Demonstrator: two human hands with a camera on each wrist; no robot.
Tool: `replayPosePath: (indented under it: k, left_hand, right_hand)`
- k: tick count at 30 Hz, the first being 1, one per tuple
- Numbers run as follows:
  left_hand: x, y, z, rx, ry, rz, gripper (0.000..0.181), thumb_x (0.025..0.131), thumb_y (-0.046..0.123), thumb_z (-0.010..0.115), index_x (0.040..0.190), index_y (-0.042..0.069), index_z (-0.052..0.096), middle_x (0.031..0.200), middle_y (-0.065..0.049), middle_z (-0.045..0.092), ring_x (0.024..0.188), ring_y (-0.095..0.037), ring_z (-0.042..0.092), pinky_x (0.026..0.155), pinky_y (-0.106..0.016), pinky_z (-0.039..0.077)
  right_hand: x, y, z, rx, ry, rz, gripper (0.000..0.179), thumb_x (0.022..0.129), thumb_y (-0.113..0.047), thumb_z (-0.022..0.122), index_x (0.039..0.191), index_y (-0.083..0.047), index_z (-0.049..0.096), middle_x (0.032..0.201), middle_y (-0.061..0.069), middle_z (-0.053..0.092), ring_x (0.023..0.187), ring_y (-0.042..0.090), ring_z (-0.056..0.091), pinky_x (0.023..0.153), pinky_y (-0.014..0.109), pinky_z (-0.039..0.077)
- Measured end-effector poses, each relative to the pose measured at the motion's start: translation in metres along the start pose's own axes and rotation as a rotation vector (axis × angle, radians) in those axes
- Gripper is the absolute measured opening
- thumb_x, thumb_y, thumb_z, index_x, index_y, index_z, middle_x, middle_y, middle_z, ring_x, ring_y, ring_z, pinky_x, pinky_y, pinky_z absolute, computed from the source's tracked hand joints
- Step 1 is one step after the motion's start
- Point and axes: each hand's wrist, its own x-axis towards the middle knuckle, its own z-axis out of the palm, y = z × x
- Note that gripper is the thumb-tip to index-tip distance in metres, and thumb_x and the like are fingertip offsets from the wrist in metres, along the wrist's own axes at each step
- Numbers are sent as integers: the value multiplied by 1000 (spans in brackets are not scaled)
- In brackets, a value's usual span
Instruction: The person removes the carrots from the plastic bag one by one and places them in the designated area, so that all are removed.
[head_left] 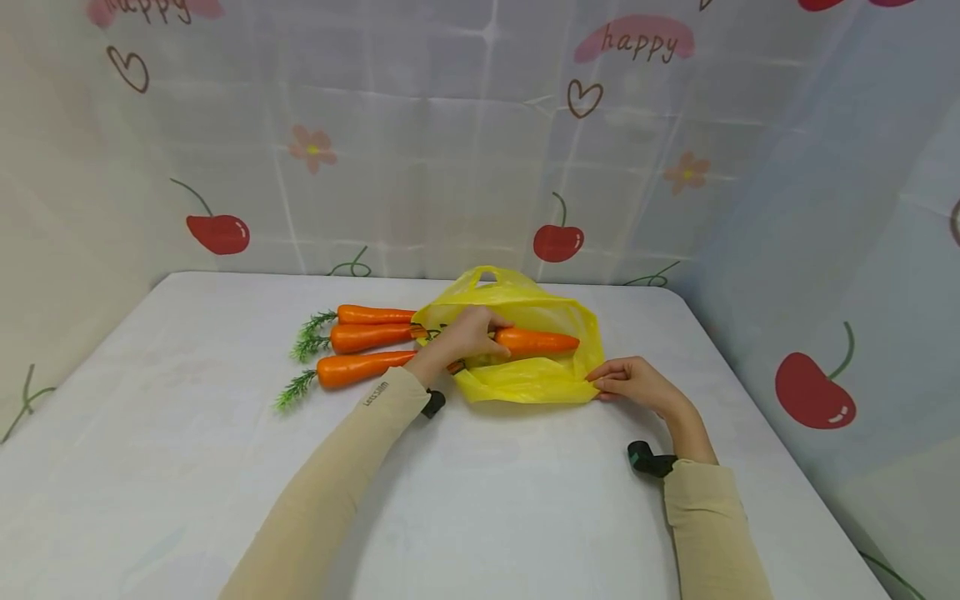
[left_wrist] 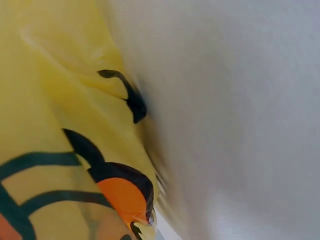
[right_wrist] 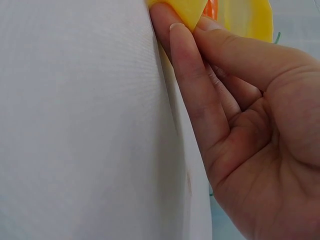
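Observation:
A yellow plastic bag (head_left: 517, 390) lies spread on the table, one handle loop showing at its far edge. My left hand (head_left: 471, 337) holds a carrot (head_left: 536, 342) by its thick end, the tip pointing right against the bag's yellow film. Its leafy end is hidden behind the hand. At the bag's lower right corner, my right hand (head_left: 633, 383) pinches the yellow edge between thumb and fingers; the right wrist view shows this pinch (right_wrist: 240, 100) close up. In the left wrist view only the printed bag (left_wrist: 55, 100) and pale cloth appear, with no fingers visible.
Left of the bag lie three more carrots: a far one (head_left: 375, 315), a middle one (head_left: 367, 337) and a near one (head_left: 360, 368), green leaves to the left. Their right ends meet the bag or the left arm. Behind the white table (head_left: 510, 517) hangs a printed curtain (head_left: 420, 192).

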Motion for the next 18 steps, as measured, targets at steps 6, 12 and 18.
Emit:
replayPosePath:
  k: [6, 12, 18]
  left_hand:
    - [0, 1, -3, -11, 14, 10, 54, 76, 21, 80, 124, 6, 61, 116, -4, 63, 91, -10, 54, 81, -21, 45]
    - [-4, 3, -10, -33, 29, 26, 53, 75, 19, 80, 123, 4, 62, 113, -5, 64, 88, -12, 54, 78, -22, 45]
    - [-8, 7, -18, -33, 66, 49, 52, 77, 20, 78, 123, 4, 61, 116, -7, 63, 99, -14, 58, 83, -22, 47]
  right_hand:
    - [0, 1, -1, -4, -5, -3, 25, 92, -3, 59, 110, 14, 60, 97, 17, 66, 81, 21, 65, 74, 28, 53]
    - [1, 2, -1, -1, -4, -1, 25, 92, -3, 59, 110, 14, 60, 98, 17, 66, 81, 21, 65, 74, 28, 53]
    - [1, 0, -1, 11, -7, 4, 25, 92, -3, 58, 110, 15, 60, 97, 16, 67, 81, 20, 65, 74, 28, 53]
